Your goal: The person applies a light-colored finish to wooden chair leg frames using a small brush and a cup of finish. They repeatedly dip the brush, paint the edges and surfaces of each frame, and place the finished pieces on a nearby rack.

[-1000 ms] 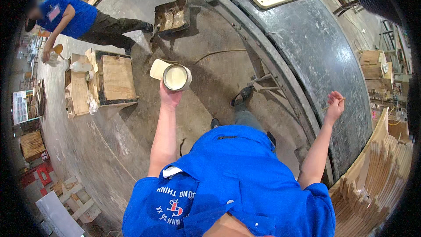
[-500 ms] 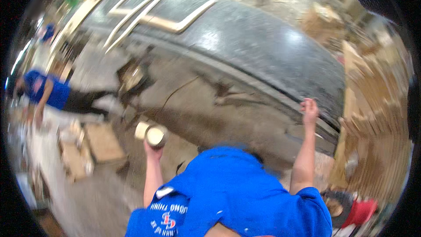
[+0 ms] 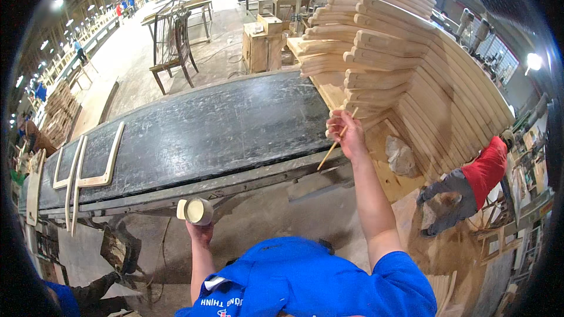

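Left hand (image 3: 200, 232) clamped around cup (image 3: 208, 213) near front edge of black table (image 3: 205, 132); right hand (image 3: 348, 131) closed on stick (image 3: 332, 148) near right edge.

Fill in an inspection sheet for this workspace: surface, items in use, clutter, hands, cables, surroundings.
Surface: long dark table, scuffed; angled wooden pieces at its left end.
Items in use: cup of pale substance, pale flat piece beside it; thin stick.
Clutter: crumpled whitish bag-like item near the stacked wooden parts.
Hands: left hand holds the cup; right hand holds the stick.
Cables: thin cord-like lines on the floor, unclear.
Surroundings: bending person in red; dark chair frame.
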`<state>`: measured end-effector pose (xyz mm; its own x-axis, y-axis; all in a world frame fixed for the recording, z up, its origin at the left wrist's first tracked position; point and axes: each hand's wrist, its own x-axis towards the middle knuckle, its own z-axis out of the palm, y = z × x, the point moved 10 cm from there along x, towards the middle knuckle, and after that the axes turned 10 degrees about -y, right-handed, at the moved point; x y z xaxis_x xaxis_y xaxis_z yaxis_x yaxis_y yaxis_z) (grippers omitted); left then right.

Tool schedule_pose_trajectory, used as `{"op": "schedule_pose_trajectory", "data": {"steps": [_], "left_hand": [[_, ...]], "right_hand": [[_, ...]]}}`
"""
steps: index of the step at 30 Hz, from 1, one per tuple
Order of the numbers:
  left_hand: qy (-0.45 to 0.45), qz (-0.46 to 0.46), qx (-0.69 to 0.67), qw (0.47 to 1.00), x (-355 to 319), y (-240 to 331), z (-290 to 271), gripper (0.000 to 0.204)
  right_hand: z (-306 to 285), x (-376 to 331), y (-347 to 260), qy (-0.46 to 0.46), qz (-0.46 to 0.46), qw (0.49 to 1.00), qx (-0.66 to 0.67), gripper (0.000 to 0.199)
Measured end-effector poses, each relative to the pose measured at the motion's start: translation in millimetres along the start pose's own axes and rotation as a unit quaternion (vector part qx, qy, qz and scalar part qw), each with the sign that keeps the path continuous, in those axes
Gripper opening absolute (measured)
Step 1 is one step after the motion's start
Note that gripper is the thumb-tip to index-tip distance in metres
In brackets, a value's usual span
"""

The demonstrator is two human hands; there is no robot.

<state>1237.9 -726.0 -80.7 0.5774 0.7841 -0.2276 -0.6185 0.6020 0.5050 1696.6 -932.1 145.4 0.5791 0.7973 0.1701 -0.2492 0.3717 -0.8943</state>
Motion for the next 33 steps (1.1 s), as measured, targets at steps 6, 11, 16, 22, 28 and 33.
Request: {"op": "schedule_pose_trajectory", "data": {"steps": [6, 11, 16, 22, 28, 33], "left_hand": [[0.019, -0.004, 0.031, 0.999, 35.7, -10.4, 37.9, 0.035], [-0.011, 0.061, 0.019, 0.998, 57.0, 25.3, 56.5, 0.032], [-0.006, 0.079, 0.017, 0.997, 75.6, 66.4, 41.1, 0.036], [0.089, 0.114, 0.014, 0.989, 87.9, 113.3, 13.1, 0.034], [0.179, 0.154, -0.043, 0.971, 86.6, 102.0, -24.1, 0.033], [0.161, 0.181, -0.096, 0.965, 118.5, 97.9, -18.1, 0.035]], "right_hand": [[55.8, 93.1, -58.5, -0.048, 0.008, 0.997, 0.051, 0.026], [67.9, 204.8, -152.6, -0.004, -0.09, 0.995, 0.034, 0.022], [47.7, 290.0, -255.2, 0.156, -0.154, 0.972, -0.086, 0.025], [19.8, 351.7, -352.8, 0.321, -0.173, 0.877, -0.313, 0.067], [6.8, 417.3, -401.2, 0.296, -0.132, 0.864, -0.385, 0.079], [-3.9, 462.1, -372.7, 0.182, -0.035, 0.916, -0.357, 0.077]]}}
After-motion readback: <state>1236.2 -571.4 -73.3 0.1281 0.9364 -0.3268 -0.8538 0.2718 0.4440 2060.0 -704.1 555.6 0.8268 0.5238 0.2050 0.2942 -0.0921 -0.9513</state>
